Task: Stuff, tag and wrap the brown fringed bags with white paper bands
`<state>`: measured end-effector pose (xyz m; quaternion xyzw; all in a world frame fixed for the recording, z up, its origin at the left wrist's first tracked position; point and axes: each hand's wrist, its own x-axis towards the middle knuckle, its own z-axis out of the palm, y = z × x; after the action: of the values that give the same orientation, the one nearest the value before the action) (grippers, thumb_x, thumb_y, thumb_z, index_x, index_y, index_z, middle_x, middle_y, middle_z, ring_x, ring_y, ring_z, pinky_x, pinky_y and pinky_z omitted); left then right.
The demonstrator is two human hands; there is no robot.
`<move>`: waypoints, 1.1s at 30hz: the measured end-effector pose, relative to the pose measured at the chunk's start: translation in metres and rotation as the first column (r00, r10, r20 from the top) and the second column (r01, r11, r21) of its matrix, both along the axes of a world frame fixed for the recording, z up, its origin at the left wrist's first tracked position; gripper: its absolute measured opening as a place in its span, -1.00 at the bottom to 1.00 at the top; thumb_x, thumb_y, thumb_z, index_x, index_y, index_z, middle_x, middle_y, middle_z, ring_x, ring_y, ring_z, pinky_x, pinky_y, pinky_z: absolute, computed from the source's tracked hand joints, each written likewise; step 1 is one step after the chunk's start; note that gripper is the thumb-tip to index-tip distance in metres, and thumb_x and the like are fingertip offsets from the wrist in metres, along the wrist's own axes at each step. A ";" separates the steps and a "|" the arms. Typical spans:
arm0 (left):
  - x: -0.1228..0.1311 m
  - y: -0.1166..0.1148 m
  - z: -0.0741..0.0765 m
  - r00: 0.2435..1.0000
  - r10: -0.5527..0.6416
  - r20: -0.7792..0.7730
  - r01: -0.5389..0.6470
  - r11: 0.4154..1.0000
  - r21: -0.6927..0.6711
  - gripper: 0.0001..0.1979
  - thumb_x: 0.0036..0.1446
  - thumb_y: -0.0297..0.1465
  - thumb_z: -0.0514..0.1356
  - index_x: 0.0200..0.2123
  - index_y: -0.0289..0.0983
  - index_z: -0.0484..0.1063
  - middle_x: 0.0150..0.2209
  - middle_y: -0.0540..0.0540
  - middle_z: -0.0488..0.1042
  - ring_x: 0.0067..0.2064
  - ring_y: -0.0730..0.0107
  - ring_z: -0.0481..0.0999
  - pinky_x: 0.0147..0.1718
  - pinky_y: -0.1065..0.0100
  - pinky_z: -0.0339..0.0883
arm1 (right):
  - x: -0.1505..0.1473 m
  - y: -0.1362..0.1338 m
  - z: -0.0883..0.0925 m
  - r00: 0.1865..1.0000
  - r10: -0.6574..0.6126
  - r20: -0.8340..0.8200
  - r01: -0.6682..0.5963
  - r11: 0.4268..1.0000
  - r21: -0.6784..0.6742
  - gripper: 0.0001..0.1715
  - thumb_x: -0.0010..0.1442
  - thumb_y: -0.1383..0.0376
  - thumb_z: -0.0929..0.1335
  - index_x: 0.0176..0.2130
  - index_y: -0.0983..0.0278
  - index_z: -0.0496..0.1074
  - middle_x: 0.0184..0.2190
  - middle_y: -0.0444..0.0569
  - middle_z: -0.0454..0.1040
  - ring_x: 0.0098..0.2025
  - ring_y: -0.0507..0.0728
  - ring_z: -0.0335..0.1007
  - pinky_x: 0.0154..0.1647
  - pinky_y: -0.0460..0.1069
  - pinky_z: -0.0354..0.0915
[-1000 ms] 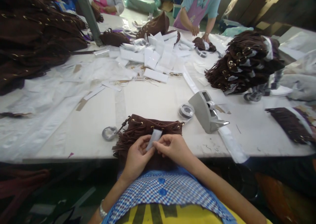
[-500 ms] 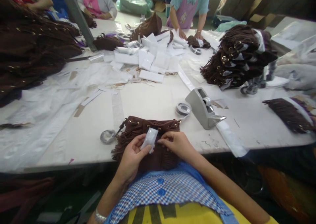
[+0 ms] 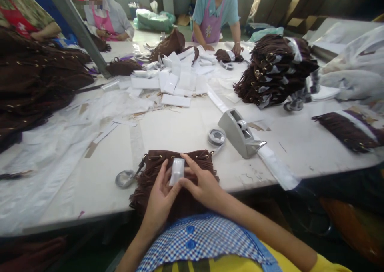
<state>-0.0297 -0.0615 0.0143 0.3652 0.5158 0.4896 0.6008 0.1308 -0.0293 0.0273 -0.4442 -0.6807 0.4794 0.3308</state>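
Note:
A dark brown fringed bag (image 3: 192, 200) with gold eyelets lies at the table's front edge, right before me. Over its front, my left hand (image 3: 163, 186) grips a small white wrapped packet (image 3: 177, 169) between thumb and fingers. My right hand (image 3: 199, 180) has come up to the packet's other side, thumb and fingers at its edge, so both hands hold it. A wrapped coil (image 3: 125, 179) sits at the bag's left end, and another coil (image 3: 216, 137) lies beyond its right end.
A grey tape dispenser (image 3: 240, 132) stands right of the bag. Farther back are a heap of white packets (image 3: 172, 80) and a stack of fringed bags (image 3: 273, 70). Brown bags (image 3: 39, 72) pile up at left by a metal post (image 3: 78, 28). A co-worker (image 3: 214, 16) handles a bag opposite.
My right hand has moved left from beside the packet to take hold of its edge. The packet is now more upright. The whole view has shifted slightly.

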 end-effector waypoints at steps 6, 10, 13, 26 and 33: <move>-0.036 -0.033 -0.002 0.762 0.123 -0.636 0.159 0.916 0.368 -0.38 0.20 -0.29 0.23 0.31 -0.03 0.19 0.30 -0.13 0.29 0.25 0.06 0.35 0.23 0.07 0.21 | 0.065 -0.025 -0.026 0.962 0.021 0.271 -0.147 0.879 0.454 -0.37 0.26 0.16 0.39 0.27 0.11 0.27 0.24 0.06 0.34 0.32 0.27 0.16 0.31 0.22 0.18; -0.059 -0.042 -0.032 0.334 0.161 -0.929 0.699 0.619 0.358 -0.46 0.23 -0.38 0.17 0.26 0.04 0.27 0.29 -0.06 0.30 0.30 0.16 0.28 0.37 0.10 -0.23 | 0.082 -0.034 -0.050 0.869 0.179 0.461 -0.377 0.843 0.384 -0.30 0.26 0.25 0.37 0.33 0.14 0.18 0.32 0.07 0.23 0.39 0.27 0.02 0.36 0.28 0.06; -0.044 -0.028 -0.054 0.178 0.280 -0.943 0.756 0.575 0.314 -0.45 0.23 -0.40 0.15 0.28 0.00 0.25 0.32 -0.12 0.24 0.32 0.16 0.25 0.37 0.08 -0.29 | 0.085 -0.015 -0.038 0.885 0.232 0.404 -0.369 0.878 0.306 -0.28 0.22 0.21 0.40 0.31 0.15 0.21 0.30 0.07 0.26 0.36 0.26 0.09 0.38 0.28 0.00; -0.018 -0.005 -0.061 0.247 0.499 -0.830 0.837 0.322 0.443 -0.66 0.35 -0.22 0.08 0.10 -0.18 0.45 0.11 -0.01 0.52 0.21 0.43 0.40 0.39 0.16 -0.22 | 0.089 0.157 -0.010 0.504 -0.430 0.749 0.301 0.900 0.315 -0.14 0.34 -0.15 0.13 0.33 0.40 0.13 0.02 0.32 0.49 0.05 0.38 0.46 0.02 0.14 0.32; -0.039 0.034 -0.015 0.516 0.110 -0.849 0.755 0.409 0.512 -0.78 0.36 -0.32 0.08 -0.15 -0.14 0.54 -0.15 0.02 0.64 -0.15 0.55 0.62 -0.08 0.55 0.44 | 0.073 0.224 -0.019 0.523 -0.348 0.778 0.355 0.919 0.171 -0.17 0.27 -0.03 0.30 0.29 0.45 0.16 0.00 0.37 0.49 0.02 0.40 0.47 -0.06 0.14 0.35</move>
<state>-0.0686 -0.0272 -0.0004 0.8890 0.3078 0.3110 0.1346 0.2043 0.1948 0.0083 -0.7394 -0.6497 0.1573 0.0806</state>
